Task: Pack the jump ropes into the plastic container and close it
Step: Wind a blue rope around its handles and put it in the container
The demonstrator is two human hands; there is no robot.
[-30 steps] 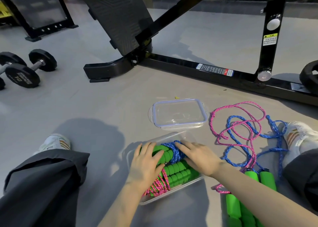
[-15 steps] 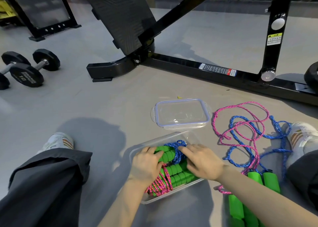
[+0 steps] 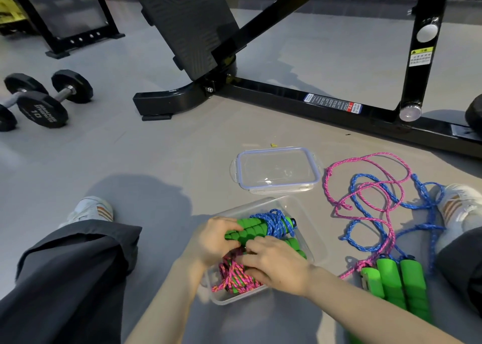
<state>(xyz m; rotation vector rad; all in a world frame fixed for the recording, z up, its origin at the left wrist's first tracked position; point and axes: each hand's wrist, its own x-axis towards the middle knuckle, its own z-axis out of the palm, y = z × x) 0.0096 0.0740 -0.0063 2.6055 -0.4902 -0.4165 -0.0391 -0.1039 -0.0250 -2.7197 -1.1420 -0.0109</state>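
On the floor, left hand (image 3: pixel 216 239) grips the packed blue rope (image 3: pixel 272 223); right hand (image 3: pixel 279 265) presses the pink rope (image 3: pixel 234 278). Two loose ropes (image 3: pixel 409 278) and lid (image 3: pixel 276 171) wait outside.

Resting on the grey floor (image 3: pixel 182 148), near the middle: a clear plastic container (image 3: pixel 307 221), its blue-rimmed lid (image 3: pixel 276 171) lying flat just beyond it. Sprawling to the right, loose pink and blue jump ropes (image 3: pixel 373 190) tangling together, their green foam handles (image 3: pixel 409 281) lying side by side at the near end. Sitting far left, black dumbbells (image 3: pixel 39 109); standing farther back, a black machine frame (image 3: pixel 287 97).
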